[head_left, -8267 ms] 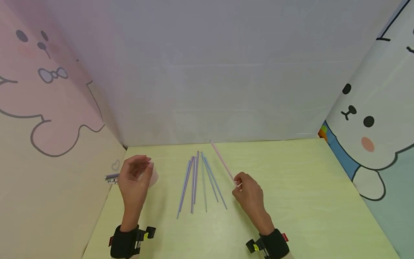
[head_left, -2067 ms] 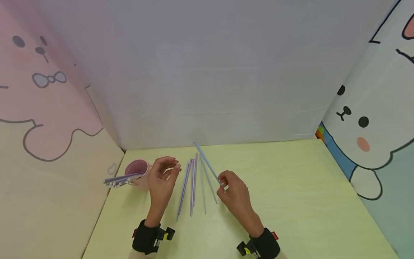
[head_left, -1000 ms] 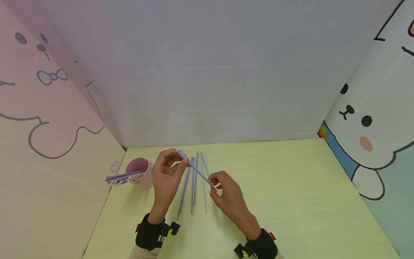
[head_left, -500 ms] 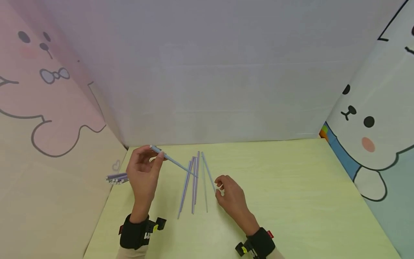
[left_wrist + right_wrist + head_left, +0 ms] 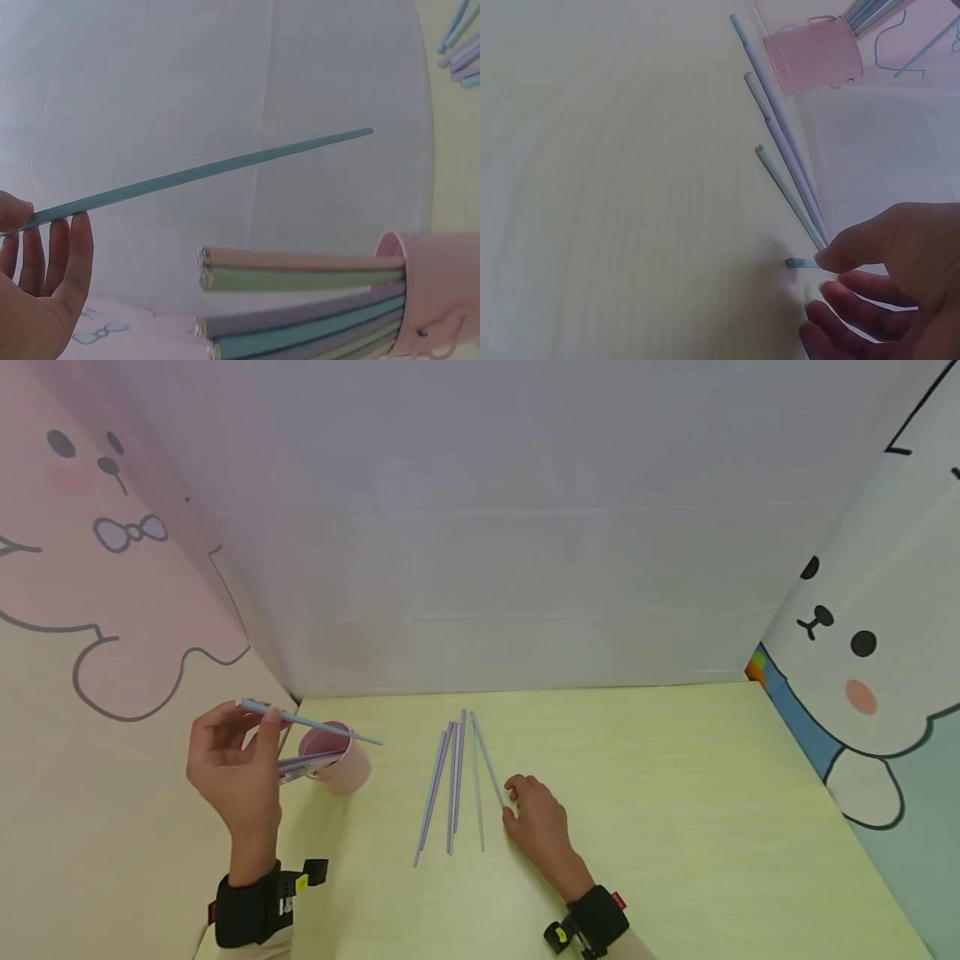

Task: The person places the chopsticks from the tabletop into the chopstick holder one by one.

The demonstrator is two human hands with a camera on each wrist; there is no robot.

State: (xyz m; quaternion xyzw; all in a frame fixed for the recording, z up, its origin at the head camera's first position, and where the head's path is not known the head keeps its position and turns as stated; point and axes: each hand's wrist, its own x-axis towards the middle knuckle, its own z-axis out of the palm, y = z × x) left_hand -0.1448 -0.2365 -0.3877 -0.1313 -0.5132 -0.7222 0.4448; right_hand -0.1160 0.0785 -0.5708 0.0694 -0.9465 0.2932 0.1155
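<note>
My left hand [image 5: 236, 768] pinches a slim blue stick [image 5: 322, 727] near one end, between thumb and fingers. Its thin free end points right, passing over the pink bucket [image 5: 352, 770] in the head view. In the left wrist view the held stick [image 5: 195, 172] is apart from the bucket [image 5: 442, 285] and the sticks leaning out of it. My right hand [image 5: 542, 831] is low over the table with loosely bent fingers. Its thumb lies at the near end of a blue stick [image 5: 487, 760]; the right wrist view does not settle whether they touch.
Several pastel sticks with silvery ends [image 5: 300, 322] lean out of the bucket toward the left. On the yellow table [image 5: 675, 802] lie purple sticks [image 5: 453, 777] and a pale green stick [image 5: 477, 793]. A pale wall [image 5: 480, 568] stands behind, with printed side walls.
A pink stick, then a blue one, was lifted by my right hand. The blue one passed to my left hand, which carried it left past the bucket. My right hand went back down to the table.
</note>
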